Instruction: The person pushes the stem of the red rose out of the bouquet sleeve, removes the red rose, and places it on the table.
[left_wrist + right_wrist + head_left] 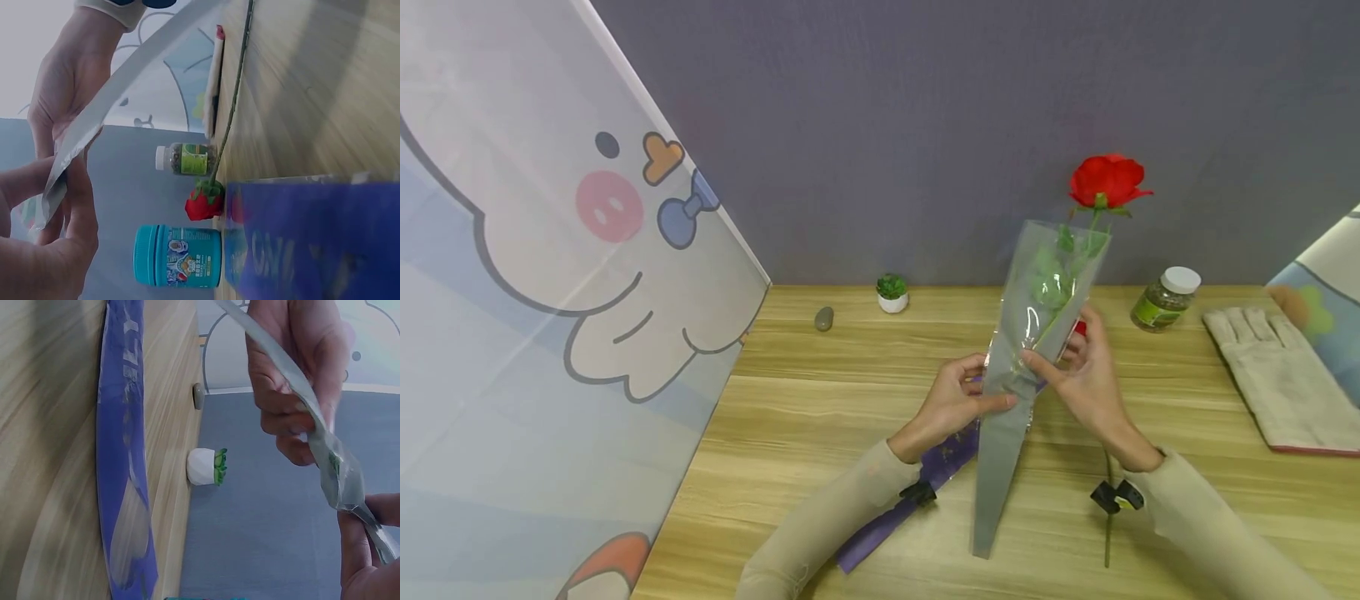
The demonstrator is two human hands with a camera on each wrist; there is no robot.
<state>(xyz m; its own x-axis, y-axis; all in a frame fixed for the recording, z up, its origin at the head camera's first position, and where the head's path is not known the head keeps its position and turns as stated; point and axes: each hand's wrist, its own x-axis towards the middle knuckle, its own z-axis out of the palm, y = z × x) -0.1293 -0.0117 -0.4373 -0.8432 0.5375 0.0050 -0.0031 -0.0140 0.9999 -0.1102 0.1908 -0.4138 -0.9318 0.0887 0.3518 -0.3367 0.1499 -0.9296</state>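
Both hands hold a grey flower sleeve (998,475) with a clear front, tilted above the table. A red rose (1107,182) stands in it, the bloom rising out of the open top and the stem and leaves showing through the clear film. My left hand (946,406) pinches the sleeve's left edge between thumb and fingers. Higher up, my right hand (1092,396) pinches its right edge. Beneath lies a purple flower sleeve (953,454), partly covered by the left arm and grey sleeve. Another red rose (205,203) lies on the table under the right hand.
At the back are a small potted succulent (892,293), a grey stone (823,318) and a jar with a white lid (1167,298). Work gloves (1285,379) lie at the right. A teal jar (187,256) shows in the left wrist view. A grey wall (865,150) stands behind.
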